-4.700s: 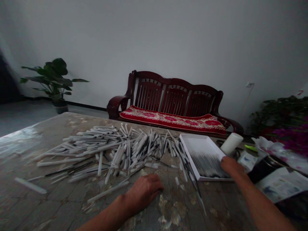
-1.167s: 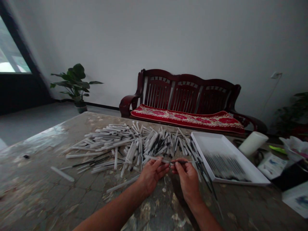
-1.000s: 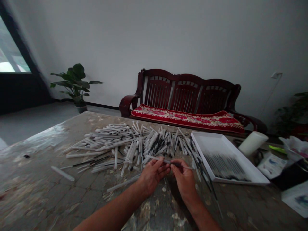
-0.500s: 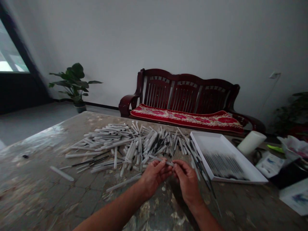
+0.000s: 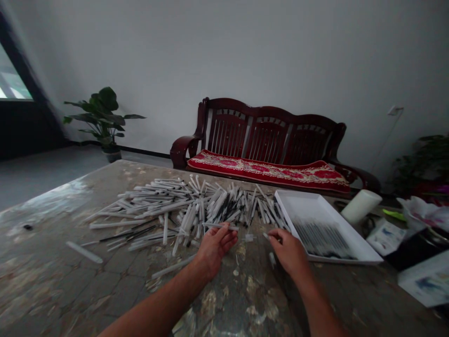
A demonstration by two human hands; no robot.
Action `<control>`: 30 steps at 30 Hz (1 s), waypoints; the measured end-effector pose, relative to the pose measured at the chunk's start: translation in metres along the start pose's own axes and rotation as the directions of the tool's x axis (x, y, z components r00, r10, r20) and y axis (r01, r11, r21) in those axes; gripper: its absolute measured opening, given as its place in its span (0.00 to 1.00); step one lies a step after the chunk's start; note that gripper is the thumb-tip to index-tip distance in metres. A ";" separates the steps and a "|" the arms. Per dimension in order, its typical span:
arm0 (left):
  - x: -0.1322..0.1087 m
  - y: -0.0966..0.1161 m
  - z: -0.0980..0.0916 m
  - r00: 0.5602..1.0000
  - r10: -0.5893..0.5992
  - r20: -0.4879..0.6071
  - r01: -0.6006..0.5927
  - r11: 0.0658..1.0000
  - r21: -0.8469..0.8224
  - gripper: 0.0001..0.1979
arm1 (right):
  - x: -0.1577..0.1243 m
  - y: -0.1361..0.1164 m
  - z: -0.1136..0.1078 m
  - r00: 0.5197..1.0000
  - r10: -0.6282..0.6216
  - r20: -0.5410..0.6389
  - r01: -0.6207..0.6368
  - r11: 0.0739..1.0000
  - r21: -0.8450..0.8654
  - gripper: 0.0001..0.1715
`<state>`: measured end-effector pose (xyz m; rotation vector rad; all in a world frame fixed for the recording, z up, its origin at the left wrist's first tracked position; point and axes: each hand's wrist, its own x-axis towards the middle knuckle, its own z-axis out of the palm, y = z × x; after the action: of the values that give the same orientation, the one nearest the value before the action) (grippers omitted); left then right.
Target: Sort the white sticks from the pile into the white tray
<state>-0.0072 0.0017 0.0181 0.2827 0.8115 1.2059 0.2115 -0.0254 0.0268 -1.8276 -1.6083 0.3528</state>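
Note:
My left hand (image 5: 216,248) pinches a slim pen-like stick (image 5: 220,226) in a whitish translucent sleeve, held nearly level at the near edge of a pile. To its right, my right hand (image 5: 286,249) is closed with thumb and fingertips on a small whitish piece (image 5: 266,236), too small to name. The pile of similar sticks (image 5: 150,203), some dark and some in pale sleeves, spreads beyond both hands. A small clear piece (image 5: 249,238) lies on the table between the hands. Beside my right hand is a white shallow box (image 5: 324,206) with a row of dark slim sticks (image 5: 326,238).
The patterned table (image 5: 115,290) fills the foreground. One loose pale stick (image 5: 84,252) and a small black piece (image 5: 28,227) lie at left. A white roll (image 5: 362,206) and small cartons (image 5: 387,236) stand at right. Behind is a wooden bench (image 5: 266,135).
My hands have come apart. The right one moved right with a small whitish piece, while the left moved slightly left, keeping the pen-like stick. The view has shifted slightly.

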 end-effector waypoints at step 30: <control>-0.002 0.000 -0.001 0.986 0.131 -0.103 -0.129 0.991 0.021 0.07 | -0.004 -0.004 0.007 0.971 -0.224 0.079 0.236 0.946 -0.223 0.14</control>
<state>-0.0081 0.0003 0.0185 0.2893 0.9032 1.3467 0.2034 -0.0270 0.0237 -1.7823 -1.9451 0.1126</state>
